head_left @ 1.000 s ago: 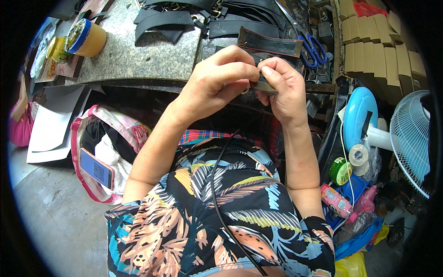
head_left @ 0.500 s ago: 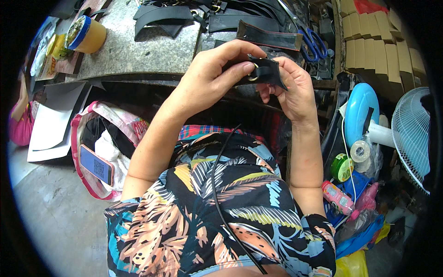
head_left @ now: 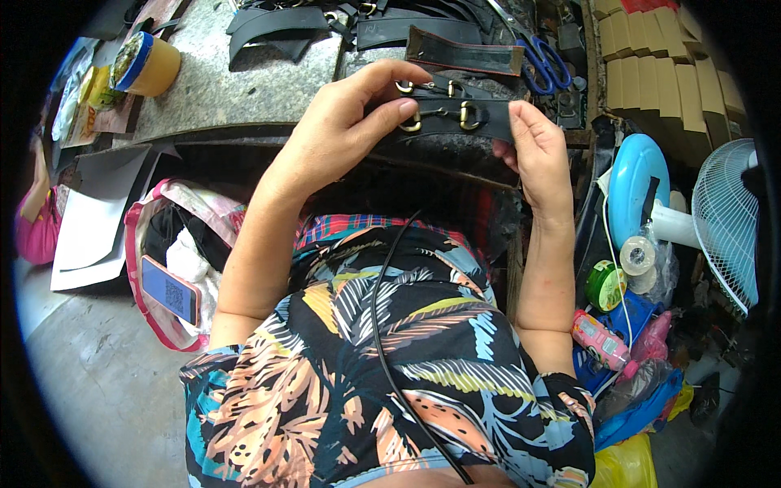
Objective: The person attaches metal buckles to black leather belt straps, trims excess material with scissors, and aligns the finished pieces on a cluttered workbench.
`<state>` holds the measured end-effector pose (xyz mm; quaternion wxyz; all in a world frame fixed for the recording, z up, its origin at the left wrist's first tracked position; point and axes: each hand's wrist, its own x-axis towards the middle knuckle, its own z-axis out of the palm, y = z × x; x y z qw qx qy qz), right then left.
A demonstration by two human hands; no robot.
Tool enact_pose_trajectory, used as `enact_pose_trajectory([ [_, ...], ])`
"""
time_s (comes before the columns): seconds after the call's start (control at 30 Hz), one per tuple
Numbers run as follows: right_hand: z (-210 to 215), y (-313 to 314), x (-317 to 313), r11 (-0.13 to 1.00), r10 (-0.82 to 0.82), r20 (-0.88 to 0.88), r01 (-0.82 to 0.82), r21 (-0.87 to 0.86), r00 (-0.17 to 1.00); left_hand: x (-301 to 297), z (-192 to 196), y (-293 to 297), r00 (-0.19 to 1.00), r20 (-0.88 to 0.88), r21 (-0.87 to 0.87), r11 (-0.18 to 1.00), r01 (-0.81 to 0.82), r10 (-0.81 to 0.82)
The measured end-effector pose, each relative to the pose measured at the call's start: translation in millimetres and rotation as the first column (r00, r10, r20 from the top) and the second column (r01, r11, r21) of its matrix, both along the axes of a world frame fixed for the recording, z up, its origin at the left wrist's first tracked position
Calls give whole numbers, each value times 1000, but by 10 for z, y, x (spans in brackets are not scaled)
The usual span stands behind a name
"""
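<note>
My left hand (head_left: 346,122) pinches the left end of a black strap piece with brass rings (head_left: 455,114), thumb and fingers around a ring. My right hand (head_left: 537,150) holds the strap's right end with its fingertips. The strap lies stretched level between both hands, just in front of the grey stone worktop (head_left: 244,89). A second black strap with a reddish edge (head_left: 464,53) lies on the worktop behind it.
Blue-handled scissors (head_left: 541,57) and several black strap pieces (head_left: 285,24) lie on the worktop, with a yellow tub (head_left: 146,65) at its left. A bag with a phone (head_left: 171,289) sits on the floor at left. A fan (head_left: 724,220), tape rolls (head_left: 639,256) and cardboard pieces (head_left: 659,81) crowd the right.
The strap has been drawn out from a bunched bundle to a flat, level length between my hands. My left hand shifted to its left end, my right to its right end.
</note>
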<state>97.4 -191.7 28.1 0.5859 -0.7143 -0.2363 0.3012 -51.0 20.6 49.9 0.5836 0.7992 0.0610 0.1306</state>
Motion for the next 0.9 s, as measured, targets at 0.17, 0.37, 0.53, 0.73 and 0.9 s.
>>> enact_pose_trajectory([
  [0.17,25,2,-42,957,135,521,24,-288,843,-154,-3,11,985,-110,387,919,-79,131],
  [0.37,59,13,-94,908,118,717,217,-357,687,-107,-170,15,939,297,853,393,-343,175],
  [0.53,132,-5,-138,984,-102,846,181,7,524,-300,-269,-78,903,367,702,571,-425,222],
  [0.73,4,165,-299,995,99,912,-28,-95,398,-436,-418,-222,944,299,777,537,-327,143],
  [0.9,27,316,-314,997,69,921,0,-74,384,-469,-343,-211,891,375,749,484,-454,255],
])
